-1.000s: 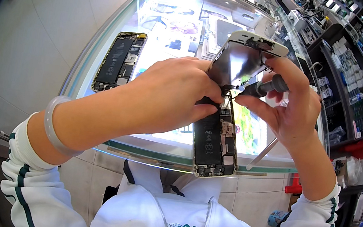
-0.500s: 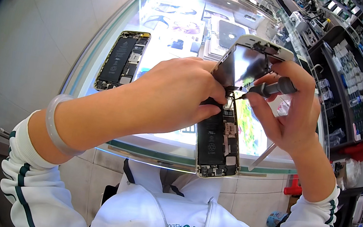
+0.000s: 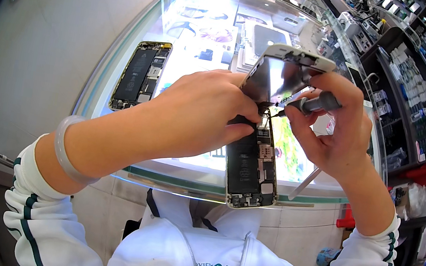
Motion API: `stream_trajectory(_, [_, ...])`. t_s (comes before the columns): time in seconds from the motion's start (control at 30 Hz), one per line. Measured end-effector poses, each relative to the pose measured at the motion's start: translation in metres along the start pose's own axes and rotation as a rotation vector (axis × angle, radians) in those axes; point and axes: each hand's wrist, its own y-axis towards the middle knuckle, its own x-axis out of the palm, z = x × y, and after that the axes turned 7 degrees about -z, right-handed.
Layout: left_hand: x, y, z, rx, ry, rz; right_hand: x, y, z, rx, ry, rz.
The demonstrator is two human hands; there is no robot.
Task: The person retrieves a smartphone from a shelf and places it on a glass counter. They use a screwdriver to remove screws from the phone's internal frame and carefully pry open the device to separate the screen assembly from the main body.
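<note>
An opened phone stands out over the near edge of the counter, its dark battery and circuit board exposed. My left hand is closed on its upper part, thumb and fingers gripping near the joint with the screen. The raised screen assembly, white-rimmed, tilts up from the phone's far end. In my right hand is a grey-handled screwdriver, its shaft directed at the phone's top inner corner. Whether the tip touches is too small to tell. My right fingers also reach up against the screen's right edge.
A second opened phone body lies to the left on the lit glass counter. Boxes sit behind the hands. Shelves of small parts line the right side. A pale wall rises on the left.
The raised screen has shifted slightly left and down, with the screwdriver and right hand moving a little left too. Both hands keep their holds. The whole view has shifted slightly.
</note>
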Motion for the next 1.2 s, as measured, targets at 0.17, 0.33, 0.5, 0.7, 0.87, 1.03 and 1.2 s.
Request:
stream_trajectory(0.17, [0.0, -0.001, -0.002, 0.044, -0.008, 0.03, -0.025, -0.002, 0.023, -0.084, 0.184, 0.254])
stream_trajectory(0.33, [-0.003, -0.001, 0.0, 0.014, -0.037, -0.008, -0.037, -0.008, 0.06, 0.394, 0.169, 0.248])
stream_trajectory(0.5, [-0.003, -0.001, 0.001, 0.023, 0.015, -0.017, -0.014, -0.018, 0.071, 0.484, 0.112, 0.092])
stream_trajectory(0.7, [-0.004, 0.0, 0.0, 0.026, 0.006, -0.026, -0.009, -0.019, 0.07, 0.502, 0.079, 0.046])
stream_trajectory(0.87, [-0.004, 0.0, -0.001, 0.029, -0.048, -0.026, -0.01, -0.018, 0.069, 0.519, 0.083, 0.045])
stream_trajectory(1.03, [-0.003, 0.001, -0.008, 0.089, -0.062, 0.012, -0.021, -0.014, 0.054, 0.469, 0.497, 0.111])
stream_trajectory(1.2, [0.001, 0.003, -0.008, 0.13, -0.138, 0.071, -0.011, -0.013, 0.019, 0.34, 0.8, 0.176])
